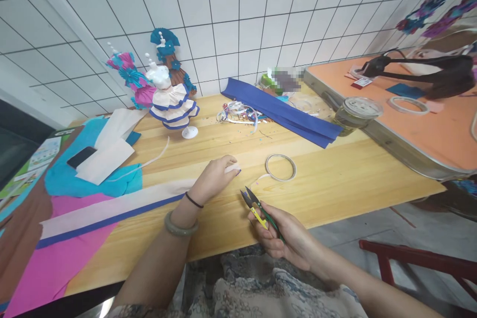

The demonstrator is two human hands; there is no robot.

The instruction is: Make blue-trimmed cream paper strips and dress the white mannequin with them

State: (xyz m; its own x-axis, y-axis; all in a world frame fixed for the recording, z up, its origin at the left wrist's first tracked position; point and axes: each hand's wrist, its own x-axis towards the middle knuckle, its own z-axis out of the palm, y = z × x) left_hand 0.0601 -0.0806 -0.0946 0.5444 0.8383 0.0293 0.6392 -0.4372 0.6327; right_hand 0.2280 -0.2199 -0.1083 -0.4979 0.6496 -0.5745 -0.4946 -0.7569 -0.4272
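Note:
A long white strip with a blue border [122, 207] runs from the left edge of the table to the middle. My left hand [215, 177] lies over its right end, its fingers closed on that end. My right hand [278, 233], near the table's front edge, is wrapped round small thread snips [261, 211] with a yellow and green handle; their dark blades are slightly apart and point up and left. Beyond the snips lies a tape roll [280, 168], and a thin pale tail of tape leads from it to the left.
A doll figure in a white and blue tiered dress [173, 104] stands at the back left. Blue paper [279, 112], scraps [240, 112] and a lidded jar [356, 114] are at the back. Pink paper [65, 258] and turquoise paper [61, 174] lie left; an orange table [413, 129] adjoins right.

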